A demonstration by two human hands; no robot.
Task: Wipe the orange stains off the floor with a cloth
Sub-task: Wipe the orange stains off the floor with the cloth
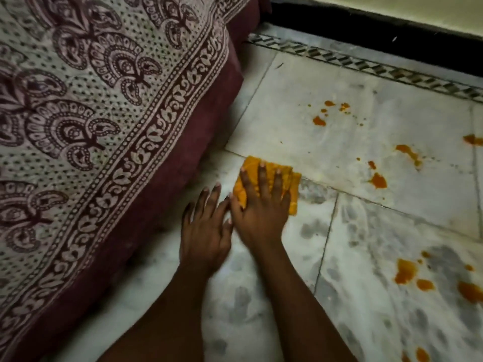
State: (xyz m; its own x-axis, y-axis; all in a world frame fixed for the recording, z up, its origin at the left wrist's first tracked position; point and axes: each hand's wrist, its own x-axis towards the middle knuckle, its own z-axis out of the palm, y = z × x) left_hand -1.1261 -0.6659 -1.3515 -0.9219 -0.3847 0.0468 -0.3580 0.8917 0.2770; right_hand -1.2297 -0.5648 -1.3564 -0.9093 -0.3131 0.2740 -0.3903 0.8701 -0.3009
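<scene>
A folded orange-yellow cloth (pixel 294 184) lies flat on the white marble floor (pixel 366 226) near the bed. My right hand (pixel 262 205) presses down on the cloth, fingers spread over it. Just to its left, my left hand (pixel 206 228) rests flat on the bare floor with fingers apart, holding nothing. Orange stains mark the tiles: a small cluster far ahead (pixel 326 113), a streak and blobs to the right (pixel 377 180), and larger patches at the lower right (pixel 406 270).
A bed with a maroon and cream patterned cover (pixel 104 126) fills the left side, its edge hanging close to my hands. A black skirting and wall (pixel 392 30) run along the top, with a patterned tile border (pixel 366 65) below them.
</scene>
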